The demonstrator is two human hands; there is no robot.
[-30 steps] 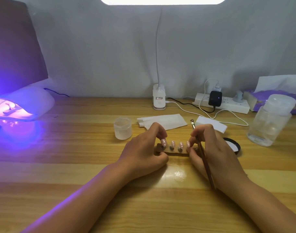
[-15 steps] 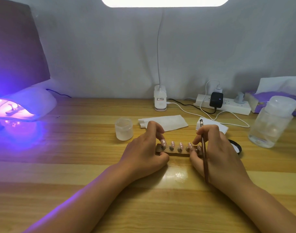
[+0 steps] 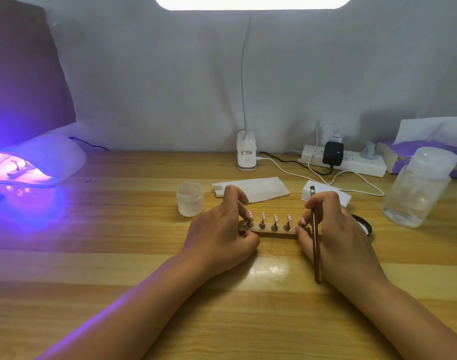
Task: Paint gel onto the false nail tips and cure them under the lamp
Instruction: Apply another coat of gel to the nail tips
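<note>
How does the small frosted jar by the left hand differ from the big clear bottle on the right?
The small frosted white jar is short and milky; the large clear plastic bottle is far taller and see-through, with a white cap. The jar stands close beside the left hand; the bottle stands out beyond the right hand. Both sit on the wooden table, touched by neither hand.

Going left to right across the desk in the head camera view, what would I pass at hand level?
Lit curing lamp → frosted jar → left hand → wooden strip of nail tips → right hand holding the brush → clear plastic bottle.
</note>
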